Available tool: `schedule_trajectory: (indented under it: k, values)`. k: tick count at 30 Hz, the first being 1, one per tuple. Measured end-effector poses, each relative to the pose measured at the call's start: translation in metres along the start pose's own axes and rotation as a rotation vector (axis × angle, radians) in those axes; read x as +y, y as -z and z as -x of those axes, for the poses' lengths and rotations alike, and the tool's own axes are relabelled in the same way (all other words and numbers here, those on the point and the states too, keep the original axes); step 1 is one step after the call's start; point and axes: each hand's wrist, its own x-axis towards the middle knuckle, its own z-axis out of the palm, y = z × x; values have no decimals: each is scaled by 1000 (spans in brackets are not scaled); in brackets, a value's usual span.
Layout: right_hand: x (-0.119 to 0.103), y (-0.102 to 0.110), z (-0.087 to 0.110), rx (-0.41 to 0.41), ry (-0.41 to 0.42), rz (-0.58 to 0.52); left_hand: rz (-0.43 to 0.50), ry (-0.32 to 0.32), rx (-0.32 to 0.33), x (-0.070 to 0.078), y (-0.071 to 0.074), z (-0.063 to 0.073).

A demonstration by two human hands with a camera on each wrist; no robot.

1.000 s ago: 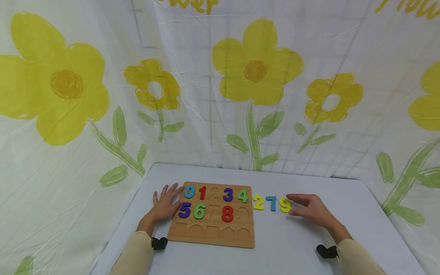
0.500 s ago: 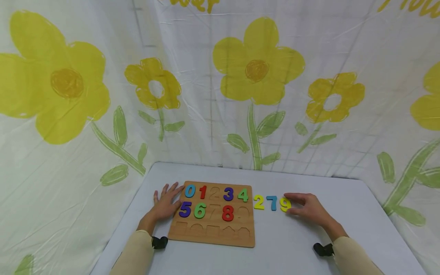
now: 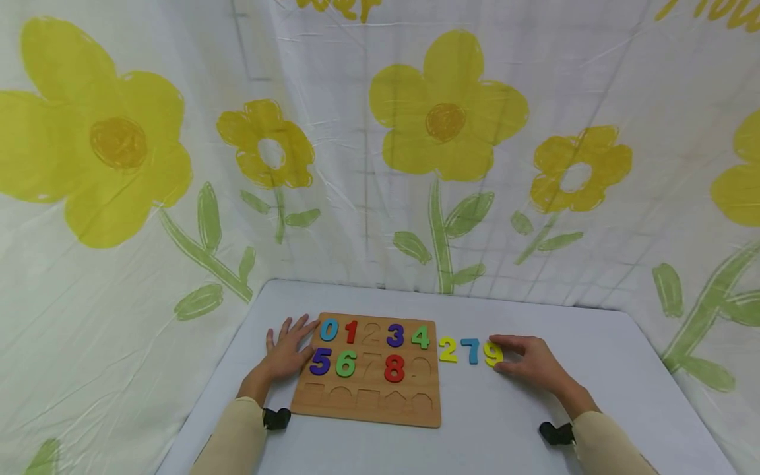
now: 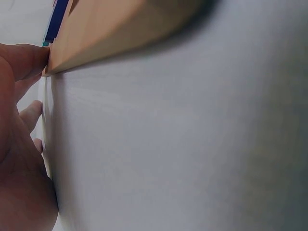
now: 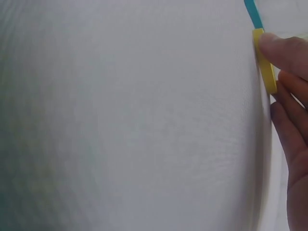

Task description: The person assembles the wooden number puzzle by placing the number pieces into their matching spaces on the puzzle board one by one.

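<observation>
A wooden number board [image 3: 369,382] lies on the table with coloured digits in several of its recesses; the 2, 7 and 9 recesses hold no digit. My left hand [image 3: 284,356] rests at the board's left edge, fingers spread, its thumb against the side in the left wrist view. Right of the board, a yellow 2 [image 3: 448,357], a blue 7 [image 3: 473,353] and a yellow number 9 [image 3: 497,357] stand in a row on the tabletop. My right hand [image 3: 537,363] pinches the 9 between thumb and forefinger; the right wrist view shows the thumb on its edge [image 5: 265,67].
The white table [image 3: 493,422] ends at a back edge before a hanging cloth [image 3: 356,231] printed with yellow flowers. Outlined shape recesses run along the board's bottom row. Black wrist straps [image 3: 556,433] sit at both cuffs.
My right hand has moved slightly left, and its thumb and forefinger have closed on the yellow 9. The left hand and the board have stayed in place.
</observation>
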Motion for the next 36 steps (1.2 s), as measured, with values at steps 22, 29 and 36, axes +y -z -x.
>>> schedule_trajectory:
  k: [22, 29, 36]
  values:
    - [-15, 4, 10, 60, 8, -27, 8, -23, 36, -10, -7, -3]
    - [-41, 6, 14, 66, 31, -24, 17, -24, 45, -13, -9, -6]
    - [-65, 4, 16, 58, 84, -23, 15, -8, 18, 2, 0, 1]
